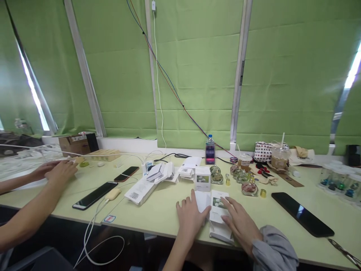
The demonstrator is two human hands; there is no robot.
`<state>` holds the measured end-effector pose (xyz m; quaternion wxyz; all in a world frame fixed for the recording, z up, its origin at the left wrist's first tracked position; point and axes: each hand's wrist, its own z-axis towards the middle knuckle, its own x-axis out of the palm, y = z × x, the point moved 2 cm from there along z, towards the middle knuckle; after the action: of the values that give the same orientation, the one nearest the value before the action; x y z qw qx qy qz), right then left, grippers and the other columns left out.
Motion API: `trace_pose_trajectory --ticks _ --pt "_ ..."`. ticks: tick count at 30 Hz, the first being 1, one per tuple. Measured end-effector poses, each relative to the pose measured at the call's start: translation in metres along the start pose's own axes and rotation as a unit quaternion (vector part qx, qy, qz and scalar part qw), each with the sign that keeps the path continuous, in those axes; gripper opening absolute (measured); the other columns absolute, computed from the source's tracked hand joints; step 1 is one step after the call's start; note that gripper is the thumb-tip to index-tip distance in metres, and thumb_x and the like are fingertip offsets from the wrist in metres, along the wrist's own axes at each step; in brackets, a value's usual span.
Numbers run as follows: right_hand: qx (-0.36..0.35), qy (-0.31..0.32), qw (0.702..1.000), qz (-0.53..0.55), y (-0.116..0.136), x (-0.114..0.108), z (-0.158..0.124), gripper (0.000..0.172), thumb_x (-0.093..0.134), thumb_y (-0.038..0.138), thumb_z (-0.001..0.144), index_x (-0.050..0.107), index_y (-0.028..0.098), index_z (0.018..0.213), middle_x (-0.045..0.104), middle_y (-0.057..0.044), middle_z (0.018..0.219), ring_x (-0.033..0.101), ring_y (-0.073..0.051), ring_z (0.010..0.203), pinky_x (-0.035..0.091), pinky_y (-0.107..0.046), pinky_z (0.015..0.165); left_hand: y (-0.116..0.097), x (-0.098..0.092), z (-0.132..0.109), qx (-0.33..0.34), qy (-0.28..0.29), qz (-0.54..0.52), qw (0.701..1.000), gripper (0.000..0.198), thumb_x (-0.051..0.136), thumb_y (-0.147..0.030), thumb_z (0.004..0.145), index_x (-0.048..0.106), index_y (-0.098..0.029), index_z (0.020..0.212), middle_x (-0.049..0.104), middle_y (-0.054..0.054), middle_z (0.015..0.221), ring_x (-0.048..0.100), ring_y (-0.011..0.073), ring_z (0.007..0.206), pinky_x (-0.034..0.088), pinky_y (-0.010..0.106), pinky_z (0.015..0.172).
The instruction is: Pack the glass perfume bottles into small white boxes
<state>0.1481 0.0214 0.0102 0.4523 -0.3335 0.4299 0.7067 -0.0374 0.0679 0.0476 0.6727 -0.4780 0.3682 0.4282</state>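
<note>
A flat white carton with a flower picture lies at the table's front edge, its near end looking unfolded. My right hand, in a grey sleeve, rests over the right side of this carton with fingers stretched out. My left hand is spread, its thumb reaching toward the carton's left edge. Beneath and beside its fingers is a plain white piece of card, partly covered. Just behind stands an upright white box with a similar picture. What lies under my palms is hidden.
Several white cartons are piled left of centre. Glass jars and small yellow-capped vials stand right of centre. Phones lie on both sides; scissors are at far right. Another person's hands work at left, near white cables.
</note>
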Motion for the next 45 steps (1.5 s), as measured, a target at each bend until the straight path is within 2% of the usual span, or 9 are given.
trace_pose_trajectory --ticks 5,9,13,17,21,27,34,39,45 --pt "-0.051 0.097 0.994 -0.001 -0.005 0.024 0.000 0.064 0.043 0.054 0.089 0.035 0.025 0.145 0.023 -0.007 0.155 0.014 -0.031 0.142 0.030 -0.050 0.110 -0.005 -0.002 0.009 -0.005 0.016 0.021 1.000 0.082 0.049 -0.055 0.077 0.030 -0.010 0.143 0.064 0.019 0.113 0.056 0.0364 0.105 0.032 0.048 0.092" --pt "-0.038 0.046 0.997 0.050 -0.018 0.040 0.002 0.066 0.038 0.052 0.092 0.029 0.018 0.147 0.013 -0.009 0.157 0.004 -0.031 0.143 0.022 -0.052 0.113 -0.002 0.001 0.005 -0.007 0.027 0.036 0.999 0.073 0.048 -0.040 0.078 0.033 -0.008 0.142 0.062 0.020 0.116 0.055 0.0350 0.107 0.034 0.045 0.089" --pt "0.029 -0.009 0.998 0.053 -0.021 0.042 0.002 0.064 0.044 0.046 0.091 0.031 0.017 0.146 0.018 -0.012 0.156 0.011 -0.032 0.142 0.025 -0.051 0.113 0.003 0.003 -0.002 -0.013 0.005 0.028 1.000 0.076 0.047 -0.041 0.078 0.031 -0.003 0.141 0.060 0.022 0.115 0.055 0.0359 0.106 0.035 0.045 0.087" --pt "0.014 -0.048 0.996 0.069 -0.015 0.036 0.000 0.062 0.042 0.044 0.092 0.027 0.018 0.147 0.017 -0.012 0.156 0.021 -0.029 0.141 0.032 -0.045 0.111 0.003 0.004 -0.005 -0.011 0.006 0.021 1.000 0.089 0.056 -0.048 0.072 0.027 -0.002 0.143 0.059 0.024 0.117 0.053 0.0389 0.106 0.035 0.048 0.088" --pt "0.021 -0.103 0.992 0.073 -0.011 0.034 -0.003 0.061 0.035 0.045 0.095 0.025 0.017 0.147 0.020 -0.013 0.155 0.022 -0.028 0.141 0.032 -0.044 0.110 -0.001 0.003 -0.006 0.002 0.011 0.016 1.000 0.079 0.057 -0.034 0.073 0.032 -0.003 0.141 0.059 0.021 0.114 0.056 0.0353 0.104 0.039 0.041 0.085" --pt "0.030 -0.057 0.996 0.054 -0.014 0.041 -0.002 0.064 0.036 0.049 0.093 0.029 0.016 0.147 0.025 -0.012 0.154 0.025 -0.029 0.140 0.033 -0.046 0.110 0.009 -0.002 -0.008 0.026 -0.024 -0.060 0.998 0.070 0.049 -0.019 0.076 0.028 -0.008 0.141 0.056 0.018 0.118 0.058 0.0293 0.100 0.044 0.035 0.082" --pt "-0.010 -0.009 0.998 0.056 -0.012 0.031 -0.001 0.056 0.041 0.050 0.091 0.045 0.019 0.138 0.033 -0.011 0.151 0.029 -0.033 0.138 0.036 -0.050 0.108 0.024 -0.012 -0.029 0.150 -0.171 -0.146 0.963 0.079 0.049 -0.011 0.078 0.011 -0.022 0.146 0.039 0.013 0.140 0.039 0.0286 0.128 0.036 0.046 0.104" --pt "-0.032 -0.127 0.984 0.122 0.003 0.003 -0.008 0.042 0.041 0.039 0.094 0.046 0.022 0.133 0.043 -0.010 0.142 0.038 -0.029 0.132 0.037 -0.047 0.107 0.013 -0.006 -0.045 0.203 -0.230 -0.124 0.944 0.074 0.042 -0.004 0.081 0.012 -0.024 0.145 0.038 0.012 0.142 0.033 0.0290 0.135 0.025 0.055 0.111" --pt "-0.081 -0.312 0.924 0.208 0.034 -0.034 -0.027 0.023 0.047 0.022 0.090 0.048 0.024 0.113 0.050 -0.010 0.118 0.053 -0.025 0.112 0.048 -0.041 0.091 0.004 0.000 -0.055 0.296 -0.255 -0.091 0.916 0.070 0.044 0.000 0.078 0.023 -0.020 0.142 0.041 0.015 0.138 0.032 0.0282 0.137 0.028 0.055 0.110"
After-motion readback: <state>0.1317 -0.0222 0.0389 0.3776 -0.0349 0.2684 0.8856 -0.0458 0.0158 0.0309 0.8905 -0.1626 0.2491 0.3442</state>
